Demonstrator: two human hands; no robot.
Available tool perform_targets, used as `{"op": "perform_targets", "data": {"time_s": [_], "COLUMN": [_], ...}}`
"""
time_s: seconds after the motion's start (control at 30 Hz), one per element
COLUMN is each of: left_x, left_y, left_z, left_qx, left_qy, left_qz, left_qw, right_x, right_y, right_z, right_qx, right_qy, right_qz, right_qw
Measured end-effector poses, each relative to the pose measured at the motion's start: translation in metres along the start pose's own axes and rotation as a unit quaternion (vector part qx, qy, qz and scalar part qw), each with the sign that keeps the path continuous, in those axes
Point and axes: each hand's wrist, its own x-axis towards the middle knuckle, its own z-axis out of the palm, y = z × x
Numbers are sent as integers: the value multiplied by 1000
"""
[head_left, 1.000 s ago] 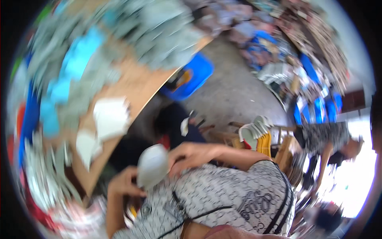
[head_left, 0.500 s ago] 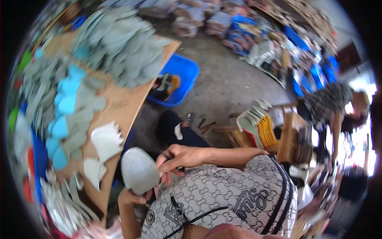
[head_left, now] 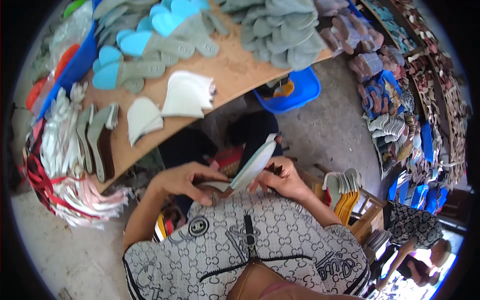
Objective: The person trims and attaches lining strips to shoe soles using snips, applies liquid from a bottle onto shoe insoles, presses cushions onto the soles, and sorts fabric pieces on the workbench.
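And here it is, the pale shoe insole (head_left: 254, 166), up in front of the chest between both hands, tilted so its broad front end shows almost edge-on. The left hand (head_left: 187, 182) has its grip closed around the narrow end, thumb laid along the near side. Over on the right hand (head_left: 284, 181), the fingers curl half-closed behind the broad end, a dark jagged-edged piece (head_left: 275, 169) among them; whether that grip truly pinches the insole, I cannot tell.

It looks light and thin, firm enough to hold its curve, perhaps springy at the bend and a touch slick on its smooth face. The rims look the best place to take hold, one hand per end.

Beyond, the wooden surface (head_left: 227, 65) carries a heap of grey insoles (head_left: 280, 37), a row of blue-tipped ones (head_left: 107, 67) and fanned white pieces (head_left: 186, 95). A blue basin (head_left: 302, 92) sits below its edge on the concrete floor (head_left: 337, 112); yellow-edged soles (head_left: 343, 202) stack up at right, and a co-worker (head_left: 415, 225) bends beyond.
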Motion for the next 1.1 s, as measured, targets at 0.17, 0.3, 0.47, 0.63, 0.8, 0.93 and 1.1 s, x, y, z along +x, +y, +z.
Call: {"op": "perform_targets", "data": {"time_s": [0.17, 0.3, 0.47, 0.63, 0.8, 0.93, 1.1], "left_x": [-3, -4, -6, -8, -7, 0, 10], "left_y": [11, -2, -18, -18, -20, -13, -25], "left_z": [4, 8, 13, 15, 11, 12, 10], "left_qx": [198, 210, 228, 237, 237, 251, 184], "left_qy": [55, 73, 102, 95, 59, 9, -42], "left_qz": [71, 115, 144, 117, 111, 87, 181], "left_qw": [976, 968, 958, 960, 963, 964, 965], "right_x": [9, 14, 17, 15, 9, 4, 37], "right_y": [17, 30, 33, 47, 69, 76, 73], "right_z": [-6, -2, 3, 1, -1, 12, 22], "right_qx": [-40, -9, 0, 5, 95, 63, 98], "right_qy": [-5, 14, 12, -21, -47, -66, -55], "right_qz": [-62, -46, -11, -11, 42, 54, 170], "right_qw": [997, 999, 1000, 1000, 993, 994, 979]}}
